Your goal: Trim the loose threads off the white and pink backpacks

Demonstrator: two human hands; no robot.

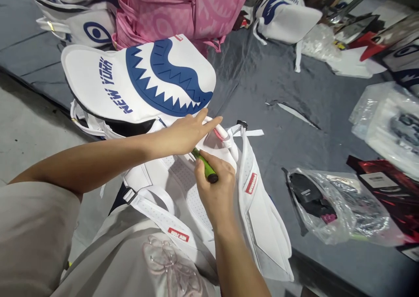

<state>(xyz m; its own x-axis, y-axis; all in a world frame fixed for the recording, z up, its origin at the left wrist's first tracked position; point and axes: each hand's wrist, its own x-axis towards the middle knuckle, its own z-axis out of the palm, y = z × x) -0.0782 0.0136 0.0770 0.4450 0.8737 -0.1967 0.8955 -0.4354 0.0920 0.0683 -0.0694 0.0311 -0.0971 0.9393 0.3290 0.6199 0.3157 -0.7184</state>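
Note:
A white backpack (262, 227) with straps and red labels lies against my body at the table edge. My right hand (216, 179) is closed around a slim tool with a green handle (207, 166) and a black end; its tip is hidden beneath my left hand. My left hand (186, 133) lies palm down near the top of the backpack, fingers stretched out, beside the white carry loop (231, 146). Just beyond, the large white flap (137, 83) with blue teeth and "NEW YORK" lettering is folded away from me.
Pink backpacks (170, 17) and other white bags (88, 26) are stacked at the back left. Another white backpack (286, 15) stands at the back right. Plastic-wrapped items (340, 205) lie on the dark table cover (262, 87), which has a tear (296, 113).

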